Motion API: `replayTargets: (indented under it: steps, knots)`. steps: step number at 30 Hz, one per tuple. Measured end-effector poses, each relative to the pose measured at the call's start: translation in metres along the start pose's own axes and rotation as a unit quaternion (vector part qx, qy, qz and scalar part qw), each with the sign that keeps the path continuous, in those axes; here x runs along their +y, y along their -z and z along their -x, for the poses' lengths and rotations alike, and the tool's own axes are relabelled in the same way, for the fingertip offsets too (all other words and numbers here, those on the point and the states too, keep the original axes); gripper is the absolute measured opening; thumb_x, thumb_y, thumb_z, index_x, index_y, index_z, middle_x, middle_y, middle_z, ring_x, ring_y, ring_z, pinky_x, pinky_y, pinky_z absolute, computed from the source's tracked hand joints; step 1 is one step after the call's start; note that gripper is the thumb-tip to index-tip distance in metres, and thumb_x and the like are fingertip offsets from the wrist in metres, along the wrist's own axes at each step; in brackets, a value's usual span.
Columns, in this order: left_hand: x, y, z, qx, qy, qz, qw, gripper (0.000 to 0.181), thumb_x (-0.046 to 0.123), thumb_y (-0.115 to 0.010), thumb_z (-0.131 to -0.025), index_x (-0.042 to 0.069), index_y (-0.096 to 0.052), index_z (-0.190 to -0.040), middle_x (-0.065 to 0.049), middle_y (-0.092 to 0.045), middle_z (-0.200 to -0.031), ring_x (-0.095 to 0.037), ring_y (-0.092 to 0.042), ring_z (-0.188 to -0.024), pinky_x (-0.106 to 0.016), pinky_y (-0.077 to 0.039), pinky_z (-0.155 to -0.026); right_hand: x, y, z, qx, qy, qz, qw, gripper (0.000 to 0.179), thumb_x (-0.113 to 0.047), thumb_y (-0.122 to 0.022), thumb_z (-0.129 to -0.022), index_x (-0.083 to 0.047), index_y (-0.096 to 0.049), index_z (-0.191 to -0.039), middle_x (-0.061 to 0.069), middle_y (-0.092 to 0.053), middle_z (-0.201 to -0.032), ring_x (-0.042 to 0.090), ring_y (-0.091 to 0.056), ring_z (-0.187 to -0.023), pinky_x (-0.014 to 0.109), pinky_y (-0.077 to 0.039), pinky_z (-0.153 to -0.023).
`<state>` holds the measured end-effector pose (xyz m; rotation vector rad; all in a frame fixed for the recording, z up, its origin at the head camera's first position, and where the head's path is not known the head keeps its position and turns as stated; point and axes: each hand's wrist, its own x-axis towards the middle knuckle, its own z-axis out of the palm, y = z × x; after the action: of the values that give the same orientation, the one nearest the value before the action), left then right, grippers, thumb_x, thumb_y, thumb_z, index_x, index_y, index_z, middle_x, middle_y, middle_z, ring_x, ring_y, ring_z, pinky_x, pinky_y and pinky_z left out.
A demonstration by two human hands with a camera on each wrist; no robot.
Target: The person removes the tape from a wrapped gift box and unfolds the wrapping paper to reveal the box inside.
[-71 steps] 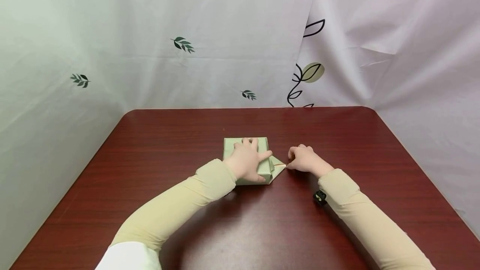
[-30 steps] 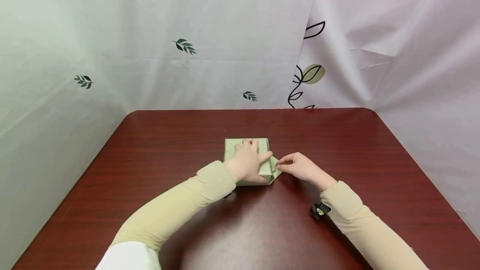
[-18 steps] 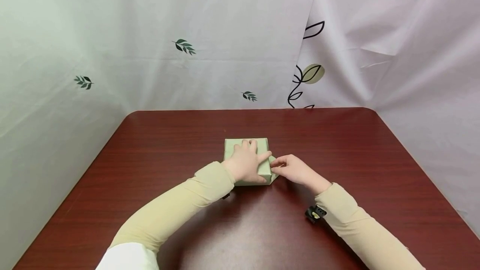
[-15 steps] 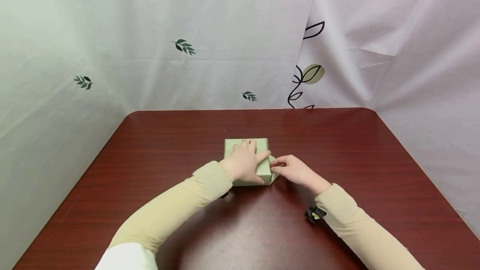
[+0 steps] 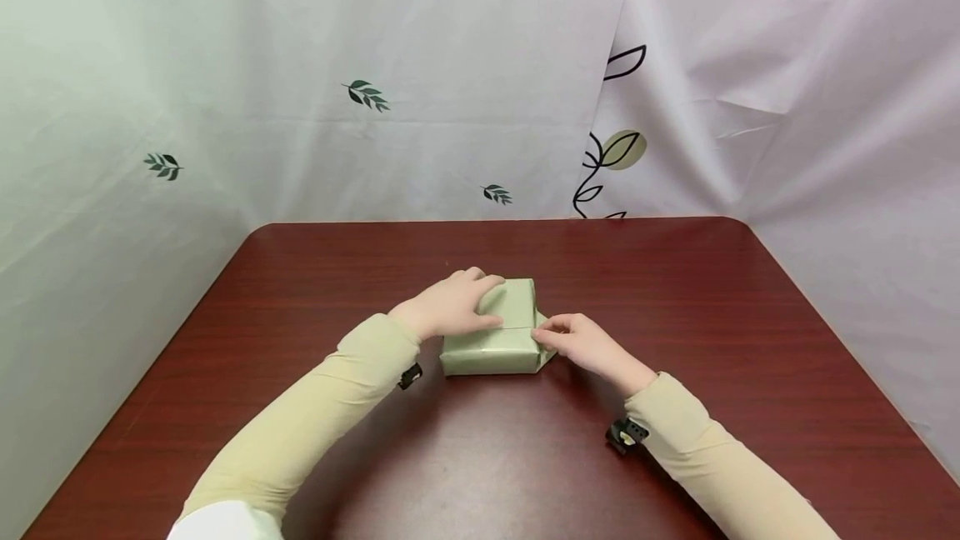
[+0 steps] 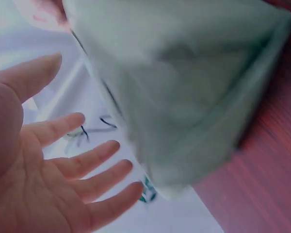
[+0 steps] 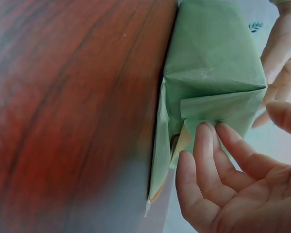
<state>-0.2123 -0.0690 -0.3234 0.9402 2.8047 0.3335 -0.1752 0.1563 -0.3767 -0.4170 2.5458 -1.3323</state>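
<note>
A box wrapped in pale green paper [image 5: 491, 354] lies on the table with a thin seam across its top. Above its left part my left hand [image 5: 450, 305] hovers, fingers spread; the left wrist view has the palm [image 6: 53, 179] apart from the wrapped side. At the right end, my right hand [image 5: 588, 346] touches the paper. Close up in the right wrist view, its fingertips press a folded end flap [image 7: 211, 107] against the box, thumb held away. A lower flap [image 7: 157, 155] sticks out along the tabletop, its edge showing an orange-tan strip.
The dark red wooden table [image 5: 480, 457] has rounded far corners. White cloth [image 5: 450, 40] with leaf prints hangs behind and at both sides. A small black camera [image 5: 625, 436] sits at the right wrist, another [image 5: 410, 376] at the left.
My left hand has lifted off the box top and shifted left, uncovering the seam. My right hand has come in from the paper's pointed tip to the box's right end, folding the paper inward.
</note>
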Motion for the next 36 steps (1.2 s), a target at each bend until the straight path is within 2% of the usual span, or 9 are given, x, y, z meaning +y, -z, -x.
replayTargets:
  steps: [6, 11, 15, 20, 24, 28, 33, 36]
  knots:
    - [-0.023, -0.003, 0.004, 0.006, 0.018, -0.004, 0.9998, 0.067, 0.034, -0.065, -0.088, 0.003, -0.038, -0.142, -0.019, -0.048, -0.133, -0.035, -0.047, -0.124, -0.044, -0.038, -0.103, -0.001, -0.005, -0.001, 0.025, -0.015, 0.017, 0.9994, 0.028, -0.029, -0.064, -0.088, -0.003, -0.068, -0.096, 0.004, -0.066, -0.083, 0.012, -0.055, -0.073, 0.026, -0.046, -0.066]
    - [-0.029, -0.004, 0.007, 0.012, 0.012, -0.007, 0.9998, 0.065, 0.036, -0.064, -0.088, 0.003, -0.042, -0.139, -0.018, -0.051, -0.128, -0.034, -0.050, -0.117, -0.045, -0.040, -0.100, -0.004, -0.007, -0.005, 0.046, -0.027, 0.029, 0.9982, 0.027, -0.030, -0.067, -0.085, -0.004, -0.066, -0.094, 0.004, -0.066, -0.085, 0.012, -0.056, -0.078, 0.027, -0.044, -0.072]
    - [-0.028, -0.003, 0.011, 0.025, 0.031, -0.034, 0.9986, 0.068, 0.043, -0.066, -0.085, 0.007, -0.044, -0.138, -0.016, -0.053, -0.124, -0.034, -0.052, -0.111, -0.049, -0.043, -0.094, -0.007, -0.007, -0.009, 0.052, -0.030, 0.030, 0.9978, 0.029, -0.030, -0.067, -0.084, -0.004, -0.065, -0.096, 0.006, -0.067, -0.088, 0.014, -0.059, -0.082, 0.028, -0.045, -0.075]
    - [-0.022, -0.002, 0.016, 0.032, 0.063, -0.058, 0.9958, 0.084, 0.052, -0.067, -0.079, 0.015, -0.033, -0.147, -0.015, -0.056, -0.121, -0.034, -0.058, -0.105, -0.047, -0.045, -0.087, -0.010, -0.004, -0.015, 0.050, -0.019, 0.032, 0.9981, 0.029, -0.026, -0.067, -0.083, -0.002, -0.065, -0.098, 0.008, -0.067, -0.090, 0.018, -0.061, -0.082, 0.028, -0.046, -0.074]
    - [-0.016, -0.001, 0.019, 0.035, 0.067, -0.079, 0.9940, 0.087, 0.055, -0.068, -0.077, 0.017, -0.032, -0.147, -0.014, -0.060, -0.114, -0.030, -0.063, -0.090, -0.042, -0.049, -0.075, -0.011, 0.000, -0.019, 0.037, -0.003, 0.032, 0.9988, 0.029, -0.023, -0.066, -0.083, 0.000, -0.064, -0.101, 0.010, -0.066, -0.092, 0.020, -0.061, -0.083, 0.028, -0.046, -0.073]
    - [-0.012, -0.001, 0.021, 0.032, 0.061, -0.095, 0.9931, 0.081, 0.054, -0.067, -0.077, 0.016, -0.040, -0.143, -0.013, -0.063, -0.114, -0.028, -0.065, -0.092, -0.043, -0.051, -0.072, -0.010, 0.004, -0.022, 0.023, 0.015, 0.040, 0.9988, 0.030, -0.021, -0.066, -0.083, 0.000, -0.063, -0.104, 0.011, -0.065, -0.094, 0.020, -0.061, -0.085, 0.028, -0.046, -0.074]
    - [-0.014, 0.000, 0.025, 0.010, 0.049, -0.079, 0.9956, 0.073, 0.047, -0.069, -0.079, 0.015, -0.044, -0.139, -0.009, -0.067, -0.110, -0.027, -0.065, -0.095, -0.043, -0.051, -0.075, -0.011, 0.007, -0.022, 0.011, 0.035, 0.070, 0.9969, 0.035, -0.025, -0.067, -0.083, -0.002, -0.063, -0.109, 0.011, -0.066, -0.100, 0.021, -0.062, -0.091, 0.033, -0.048, -0.080]
    - [-0.012, -0.003, 0.028, 0.003, 0.048, -0.050, 0.9976, 0.073, 0.046, -0.071, -0.078, 0.012, -0.046, -0.137, -0.009, -0.067, -0.111, -0.027, -0.066, -0.095, -0.042, -0.051, -0.076, -0.012, 0.008, -0.021, 0.000, 0.042, 0.090, 0.9951, 0.038, -0.030, -0.066, -0.084, -0.006, -0.062, -0.113, 0.010, -0.066, -0.106, 0.021, -0.061, -0.097, 0.036, -0.047, -0.084]
